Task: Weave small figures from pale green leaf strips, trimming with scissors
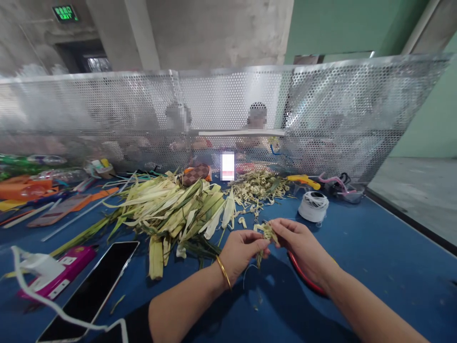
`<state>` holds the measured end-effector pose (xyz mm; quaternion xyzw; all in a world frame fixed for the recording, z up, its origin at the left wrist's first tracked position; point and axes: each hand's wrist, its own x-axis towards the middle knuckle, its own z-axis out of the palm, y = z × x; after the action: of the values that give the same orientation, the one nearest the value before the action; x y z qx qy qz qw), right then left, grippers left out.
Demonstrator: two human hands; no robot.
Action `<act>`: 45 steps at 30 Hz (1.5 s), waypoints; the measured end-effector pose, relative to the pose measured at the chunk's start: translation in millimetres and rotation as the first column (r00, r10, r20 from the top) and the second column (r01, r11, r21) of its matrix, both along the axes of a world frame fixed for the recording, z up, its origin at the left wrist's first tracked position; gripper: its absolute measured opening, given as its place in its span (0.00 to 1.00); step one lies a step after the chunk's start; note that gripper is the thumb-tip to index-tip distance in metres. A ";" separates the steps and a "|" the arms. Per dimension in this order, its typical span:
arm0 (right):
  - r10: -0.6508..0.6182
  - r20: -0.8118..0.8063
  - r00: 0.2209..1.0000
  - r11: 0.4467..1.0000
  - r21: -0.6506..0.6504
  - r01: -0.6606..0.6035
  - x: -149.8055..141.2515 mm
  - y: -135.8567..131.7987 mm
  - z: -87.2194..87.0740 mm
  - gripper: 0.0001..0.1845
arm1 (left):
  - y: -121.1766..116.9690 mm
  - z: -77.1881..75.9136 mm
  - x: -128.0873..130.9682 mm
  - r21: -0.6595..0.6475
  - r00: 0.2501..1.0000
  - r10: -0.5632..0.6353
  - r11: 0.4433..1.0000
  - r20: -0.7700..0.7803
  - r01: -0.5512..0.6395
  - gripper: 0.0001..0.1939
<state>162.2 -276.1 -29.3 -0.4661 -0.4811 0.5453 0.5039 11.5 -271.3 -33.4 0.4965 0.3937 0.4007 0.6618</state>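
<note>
Between my two hands is a small bundle of folded corn husk (268, 232), pale green and yellow, with a stem-like end hanging below. My left hand (243, 250) pinches it from the left between thumb and fingers. From the right, my right hand (299, 243) grips its upper side with the fingertips. A thin pale thread hangs beneath the bundle. Under my right hand lies a red-handled tool (303, 275), mostly hidden. A large heap of corn husks (171, 205) spreads to the left, and a pile of small curled husk pieces (259, 188) lies beyond my hands.
A white thread spool (313, 206) and a yellow-handled tool (303, 181) stand right of the pile. At left lie a black phone (94, 286) with a white cable and a magenta power strip (62, 271). A perforated metal screen (228, 95) borders the far table edge; people are behind it.
</note>
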 end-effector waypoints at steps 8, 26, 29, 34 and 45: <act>0.062 0.192 0.979 0.996 0.050 -0.073 5.0 0.9 4.1 0.21 | 2.7 -2.7 -3.3 -0.064 0.998 -0.052 0.997 -0.018 0.051 0.22; 0.026 0.028 0.999 0.999 0.023 -0.026 -1.1 -4.8 1.4 0.19 | -3.4 2.0 0.7 0.092 0.999 0.017 0.996 -0.028 -0.014 0.19; 0.045 0.017 0.999 0.999 0.001 -0.045 0.8 -3.3 0.9 0.19 | -3.2 2.0 0.9 0.101 0.999 0.044 0.994 -0.017 -0.042 0.16; -0.034 -0.093 0.995 0.998 -0.054 0.029 7.4 1.5 2.5 0.21 | 0.1 -2.0 1.3 0.021 0.989 0.127 0.991 0.077 -0.129 0.14; 0.139 -0.072 0.988 0.980 -0.135 -0.148 -13.9 -10.9 -13.2 0.13 | 3.3 -4.5 -0.5 -0.204 0.969 0.150 0.973 0.195 -0.109 0.18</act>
<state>148.3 -287.0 -42.5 -0.4473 -0.4583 0.6268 0.4438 11.0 -268.0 -37.9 0.3587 0.3906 0.4531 0.7166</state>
